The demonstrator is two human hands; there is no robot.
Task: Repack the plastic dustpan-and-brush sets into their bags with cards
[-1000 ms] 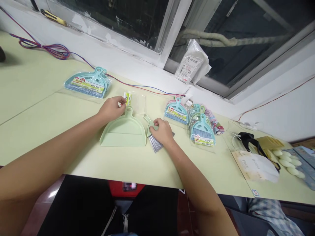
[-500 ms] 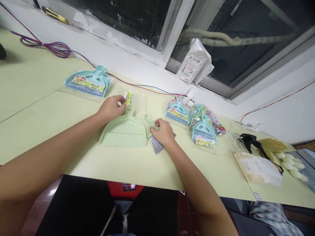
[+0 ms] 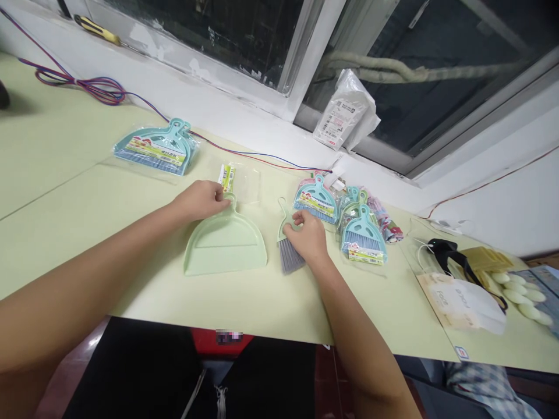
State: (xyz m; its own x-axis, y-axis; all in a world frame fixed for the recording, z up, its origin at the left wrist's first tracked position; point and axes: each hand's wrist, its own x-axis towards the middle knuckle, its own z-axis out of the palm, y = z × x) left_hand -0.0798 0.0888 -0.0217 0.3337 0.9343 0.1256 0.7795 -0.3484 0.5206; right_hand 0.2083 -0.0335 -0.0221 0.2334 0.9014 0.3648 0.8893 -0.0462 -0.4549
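Observation:
A pale green dustpan (image 3: 227,253) lies on the table in front of me, its wide edge towards me. My left hand (image 3: 203,199) is closed at the dustpan's handle, thumb and fingers pinching it. To the right is a small hand brush (image 3: 290,256) with a green handle and grey bristles pointing towards me. My right hand (image 3: 308,234) grips the brush where handle meets bristles; some of the bristles are hidden behind it. Just beyond the dustpan lies a clear plastic bag (image 3: 248,183) with a green and yellow label (image 3: 226,177).
Bagged blue dustpan sets lie at the back left (image 3: 152,145) and at the right (image 3: 363,235), with more sets behind the latter. A red-blue cable (image 3: 100,88) runs along the wall. Farther right are a paper packet (image 3: 458,302) and a black strap (image 3: 463,262).
My right hand has moved the brush to the right, away from the dustpan. My left hand has come down onto the dustpan's handle, and the dustpan has shifted slightly right and nearer me.

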